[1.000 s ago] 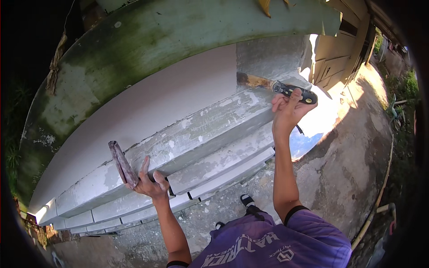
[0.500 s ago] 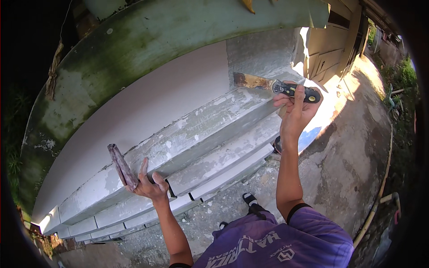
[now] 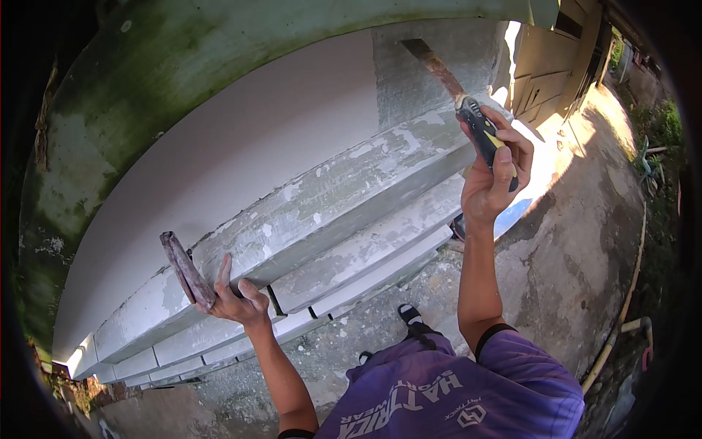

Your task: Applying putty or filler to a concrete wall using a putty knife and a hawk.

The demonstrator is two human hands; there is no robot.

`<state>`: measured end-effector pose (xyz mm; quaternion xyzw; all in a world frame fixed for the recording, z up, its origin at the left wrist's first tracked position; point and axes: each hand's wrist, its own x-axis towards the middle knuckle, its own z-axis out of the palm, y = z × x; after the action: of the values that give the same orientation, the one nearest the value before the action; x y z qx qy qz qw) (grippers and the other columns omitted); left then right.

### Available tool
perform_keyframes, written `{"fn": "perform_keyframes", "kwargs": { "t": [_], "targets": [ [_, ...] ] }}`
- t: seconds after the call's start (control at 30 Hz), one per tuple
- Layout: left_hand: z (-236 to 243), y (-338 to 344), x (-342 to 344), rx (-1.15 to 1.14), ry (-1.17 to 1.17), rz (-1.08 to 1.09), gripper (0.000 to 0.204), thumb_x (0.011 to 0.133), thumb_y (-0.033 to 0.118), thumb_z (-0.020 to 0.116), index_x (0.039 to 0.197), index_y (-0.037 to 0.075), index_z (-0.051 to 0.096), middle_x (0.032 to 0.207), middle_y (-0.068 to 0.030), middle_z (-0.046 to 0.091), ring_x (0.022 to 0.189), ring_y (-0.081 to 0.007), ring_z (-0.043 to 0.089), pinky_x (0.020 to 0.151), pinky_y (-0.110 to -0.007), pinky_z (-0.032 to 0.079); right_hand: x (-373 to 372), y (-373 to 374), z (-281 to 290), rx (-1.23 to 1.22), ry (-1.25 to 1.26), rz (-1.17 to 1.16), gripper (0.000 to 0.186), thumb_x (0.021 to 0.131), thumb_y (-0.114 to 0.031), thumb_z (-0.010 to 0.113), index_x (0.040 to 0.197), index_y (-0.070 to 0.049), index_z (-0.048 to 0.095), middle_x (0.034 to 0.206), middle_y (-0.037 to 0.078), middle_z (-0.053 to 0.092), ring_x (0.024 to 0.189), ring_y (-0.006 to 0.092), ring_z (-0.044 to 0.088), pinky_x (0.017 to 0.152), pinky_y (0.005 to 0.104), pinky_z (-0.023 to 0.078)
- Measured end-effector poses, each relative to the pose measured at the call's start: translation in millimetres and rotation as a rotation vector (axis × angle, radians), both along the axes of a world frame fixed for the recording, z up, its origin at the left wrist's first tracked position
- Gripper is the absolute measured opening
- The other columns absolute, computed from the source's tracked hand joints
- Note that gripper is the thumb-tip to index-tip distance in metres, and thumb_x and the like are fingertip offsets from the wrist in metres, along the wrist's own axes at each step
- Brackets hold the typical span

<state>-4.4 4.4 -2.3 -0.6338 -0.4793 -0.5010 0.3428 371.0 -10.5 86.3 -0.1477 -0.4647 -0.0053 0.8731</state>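
In my right hand (image 3: 493,172) is a putty knife (image 3: 442,73) with a black and yellow handle and a stained blade, raised at a slant in front of a rough grey wall patch (image 3: 398,99), beside a smooth white panel (image 3: 234,132); whether the blade touches cannot be told. My left hand (image 3: 238,300) holds a long, dusty, purplish-grey folded piece (image 3: 186,267) and lies against the patchy white plastered ledge (image 3: 314,201), with some fingers stretched along it. Further stepped ledges (image 3: 351,260) run below.
A mossy curved slab (image 3: 117,88) overhangs the panel. On the right are beige doors (image 3: 541,80), a sunlit concrete path (image 3: 585,219), a pipe (image 3: 621,325) along its edge and plants (image 3: 662,124). My sandalled foot (image 3: 409,314) stands on stained concrete (image 3: 380,307).
The putty knife has swung from lying nearly level along the ledge to pointing up and left over the grey patch, as my right hand turned. My left hand sits slightly further left in view.
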Motion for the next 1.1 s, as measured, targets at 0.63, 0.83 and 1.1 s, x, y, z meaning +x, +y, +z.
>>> {"fn": "perform_keyframes", "kwargs": {
  "t": [0.63,0.83,1.1],
  "targets": [
    [-0.6,1.8,2.1,0.056,-0.004,0.023,0.051,0.1,0.043,0.035,0.108,0.005,0.068,0.108,-0.0088,0.071,0.113,-0.0327,0.052,0.104,-0.045,0.027,-40.9,15.5,8.3,-0.606,-0.455,-0.671,0.047,0.093,-0.003,0.061,0.138,-0.016,0.057,0.074,0.003,0.051,0.065,0.0097,0.044,0.057,0.0251,0.039],
    [1.7,3.2,3.4,0.076,-0.003,0.023,0.051,0.099,0.042,0.034,0.106,0.004,0.068,0.108,-0.0087,0.071,0.11,-0.0324,0.052,0.103,-0.045,0.028,-48.7,22.5,5.6,-0.576,-0.431,-0.734,0.047,0.092,-0.001,0.061,0.136,-0.016,0.059,0.074,0.003,0.052,0.064,0.0098,0.044,0.056,0.0249,0.038],
    [-3.5,3.4,5.5,0.047,-0.063,-0.013,0.05,0.098,0.039,0.033,0.103,0.003,0.067,0.105,-0.0095,0.071,0.107,-0.0332,0.051,0.101,-0.045,0.031,-52.3,34.3,6.4,-0.587,-0.411,-0.897,0.042,0.092,-0.002,0.062,0.131,-0.016,0.064,0.073,0.003,0.053,0.062,0.0102,0.046,0.054,0.0256,0.039]
  ]
}}
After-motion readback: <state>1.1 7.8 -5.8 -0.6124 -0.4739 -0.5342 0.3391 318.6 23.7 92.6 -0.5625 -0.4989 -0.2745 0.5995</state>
